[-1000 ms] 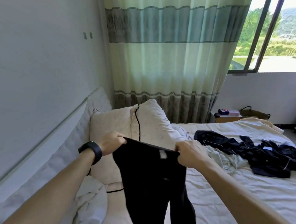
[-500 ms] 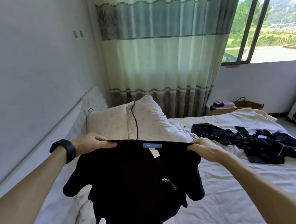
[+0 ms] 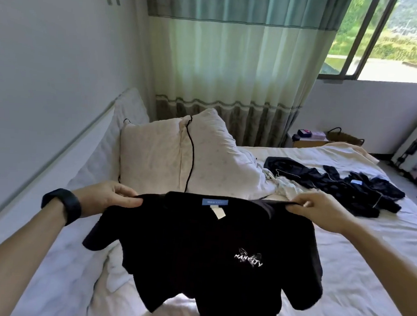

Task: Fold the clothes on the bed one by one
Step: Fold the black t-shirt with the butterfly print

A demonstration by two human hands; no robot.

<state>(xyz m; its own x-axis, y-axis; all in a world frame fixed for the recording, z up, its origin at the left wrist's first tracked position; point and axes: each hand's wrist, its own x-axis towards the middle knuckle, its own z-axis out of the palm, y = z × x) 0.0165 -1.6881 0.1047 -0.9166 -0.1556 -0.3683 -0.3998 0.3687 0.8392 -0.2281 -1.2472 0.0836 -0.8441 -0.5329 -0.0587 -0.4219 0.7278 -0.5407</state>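
Note:
A black T-shirt [image 3: 197, 250] with a blue neck label and a small white chest print hangs spread out in front of me above the bed [image 3: 356, 276]. My left hand [image 3: 107, 198], with a black band on its wrist, pinches the shirt's left shoulder. My right hand [image 3: 321, 210] pinches the right shoulder. The hem hangs down near the white sheet. A pile of dark clothes [image 3: 335, 185] lies on the bed to the right, beyond my right hand.
Two cream pillows [image 3: 168, 155] with a black cable [image 3: 190, 156] over them lean at the bed's head by the left wall. A pale garment [image 3: 283, 187] lies beside them. A curtain [image 3: 232, 73], small table [image 3: 308, 139], basket [image 3: 345, 138] and suitcase [image 3: 415, 158] stand beyond the bed.
My hands moved apart along the shirt's top edge, and the bunched shirt opened out to its full width, facing me with both sleeves hanging.

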